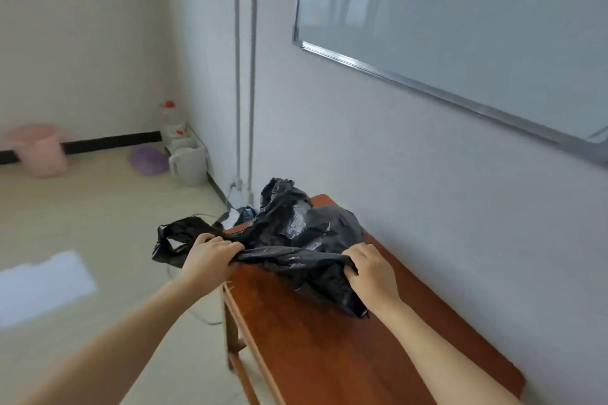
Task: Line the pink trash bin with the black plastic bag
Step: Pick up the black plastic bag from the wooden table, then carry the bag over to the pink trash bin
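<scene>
A crumpled black plastic bag (296, 233) lies on the far end of a brown wooden table (316, 352). My left hand (207, 256) grips its left part, where a handle loop hangs off the table's edge. My right hand (368, 268) grips the bag's near right edge. The pink trash bin (41, 149) stands on the floor far off at the left, against the wall, blurred.
A white kettle (187, 164), a purple object (148, 159) and a red-capped plastic jug (171, 122) sit in the room's corner. Two pipes (245, 76) run up the wall. A whiteboard (460, 20) hangs above the table. A cable and a small bag lie beyond the table's end.
</scene>
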`<control>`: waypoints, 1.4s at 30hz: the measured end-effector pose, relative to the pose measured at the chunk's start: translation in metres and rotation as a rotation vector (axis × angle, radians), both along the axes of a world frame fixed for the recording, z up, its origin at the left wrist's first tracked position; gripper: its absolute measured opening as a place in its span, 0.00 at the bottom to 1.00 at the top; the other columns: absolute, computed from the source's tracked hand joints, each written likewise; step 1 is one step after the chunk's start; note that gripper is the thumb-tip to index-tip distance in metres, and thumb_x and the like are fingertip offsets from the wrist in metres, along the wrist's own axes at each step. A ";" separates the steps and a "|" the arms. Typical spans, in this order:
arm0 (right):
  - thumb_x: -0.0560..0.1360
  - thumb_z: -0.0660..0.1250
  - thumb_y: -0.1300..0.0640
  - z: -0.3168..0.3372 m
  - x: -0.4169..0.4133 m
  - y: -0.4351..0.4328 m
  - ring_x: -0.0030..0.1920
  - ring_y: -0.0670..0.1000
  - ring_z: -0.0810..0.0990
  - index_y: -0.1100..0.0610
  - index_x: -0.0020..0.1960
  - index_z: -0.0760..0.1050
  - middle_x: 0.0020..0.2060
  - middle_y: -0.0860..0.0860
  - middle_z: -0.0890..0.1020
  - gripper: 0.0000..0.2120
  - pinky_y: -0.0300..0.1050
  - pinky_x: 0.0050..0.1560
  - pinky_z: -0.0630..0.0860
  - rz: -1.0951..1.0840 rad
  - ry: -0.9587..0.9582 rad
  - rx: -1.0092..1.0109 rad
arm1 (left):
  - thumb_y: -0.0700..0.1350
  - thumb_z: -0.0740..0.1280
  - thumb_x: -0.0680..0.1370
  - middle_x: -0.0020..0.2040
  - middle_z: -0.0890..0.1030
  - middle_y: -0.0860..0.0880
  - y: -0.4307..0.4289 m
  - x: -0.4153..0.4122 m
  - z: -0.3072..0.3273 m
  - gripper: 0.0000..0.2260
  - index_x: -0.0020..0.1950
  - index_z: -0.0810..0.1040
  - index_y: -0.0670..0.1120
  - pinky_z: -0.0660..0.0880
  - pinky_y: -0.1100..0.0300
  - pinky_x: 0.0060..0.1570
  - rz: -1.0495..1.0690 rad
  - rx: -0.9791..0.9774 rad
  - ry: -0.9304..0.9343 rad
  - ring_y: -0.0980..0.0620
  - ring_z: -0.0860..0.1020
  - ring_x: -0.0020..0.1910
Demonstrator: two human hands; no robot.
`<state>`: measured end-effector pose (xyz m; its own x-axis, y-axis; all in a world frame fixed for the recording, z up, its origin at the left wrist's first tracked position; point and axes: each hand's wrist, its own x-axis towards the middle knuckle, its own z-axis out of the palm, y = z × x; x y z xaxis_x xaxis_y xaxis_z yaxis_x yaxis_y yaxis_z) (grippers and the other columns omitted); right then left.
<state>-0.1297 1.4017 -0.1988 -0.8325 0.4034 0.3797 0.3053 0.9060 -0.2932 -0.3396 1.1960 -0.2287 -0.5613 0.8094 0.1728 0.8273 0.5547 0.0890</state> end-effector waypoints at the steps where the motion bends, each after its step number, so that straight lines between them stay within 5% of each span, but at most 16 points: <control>1: 0.68 0.70 0.69 0.000 -0.010 -0.010 0.46 0.57 0.80 0.63 0.46 0.80 0.44 0.56 0.84 0.08 0.47 0.41 0.78 0.063 0.009 -0.012 | 0.47 0.59 0.77 0.52 0.82 0.54 -0.024 0.004 0.003 0.12 0.59 0.74 0.52 0.61 0.58 0.63 0.062 -0.003 0.013 0.53 0.76 0.57; 9: 0.66 0.70 0.70 0.003 -0.073 -0.137 0.42 0.59 0.80 0.62 0.42 0.80 0.40 0.57 0.84 0.07 0.51 0.41 0.78 0.565 0.064 -0.033 | 0.40 0.66 0.72 0.40 0.85 0.46 -0.222 0.069 0.019 0.06 0.48 0.80 0.44 0.70 0.54 0.56 0.537 0.072 0.016 0.46 0.81 0.45; 11: 0.66 0.71 0.69 0.005 -0.085 -0.170 0.41 0.59 0.80 0.61 0.42 0.80 0.40 0.57 0.84 0.06 0.52 0.42 0.78 0.630 0.067 -0.016 | 0.41 0.67 0.72 0.42 0.85 0.46 -0.258 0.080 0.025 0.07 0.49 0.80 0.44 0.70 0.53 0.54 0.608 0.064 0.003 0.46 0.81 0.46; 18: 0.71 0.66 0.64 0.005 -0.142 -0.256 0.48 0.60 0.78 0.62 0.47 0.78 0.45 0.59 0.82 0.06 0.52 0.49 0.74 0.678 0.000 -0.005 | 0.34 0.77 0.58 0.29 0.84 0.46 -0.344 0.073 0.025 0.11 0.36 0.82 0.44 0.78 0.53 0.38 0.695 0.123 0.141 0.45 0.81 0.26; 24: 0.72 0.64 0.62 0.008 -0.203 -0.324 0.50 0.59 0.76 0.63 0.47 0.77 0.46 0.59 0.80 0.07 0.52 0.51 0.73 0.628 -0.113 -0.016 | 0.44 0.62 0.75 0.46 0.85 0.48 -0.416 0.014 0.014 0.10 0.53 0.79 0.47 0.71 0.55 0.45 0.724 0.116 0.024 0.45 0.81 0.45; 42: 0.72 0.65 0.64 0.008 -0.380 -0.319 0.50 0.57 0.77 0.62 0.50 0.77 0.47 0.58 0.81 0.07 0.48 0.49 0.73 0.556 -0.240 -0.181 | 0.44 0.61 0.75 0.47 0.84 0.48 -0.413 -0.189 0.002 0.08 0.52 0.78 0.48 0.66 0.59 0.36 0.662 0.212 -0.207 0.46 0.79 0.46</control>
<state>-0.5095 1.0825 -0.1905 -0.9898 -0.0738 0.1222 -0.1205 0.8907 -0.4383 -0.5286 0.7826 -0.2264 -0.9603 0.2492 0.1252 0.2782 0.8870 0.3684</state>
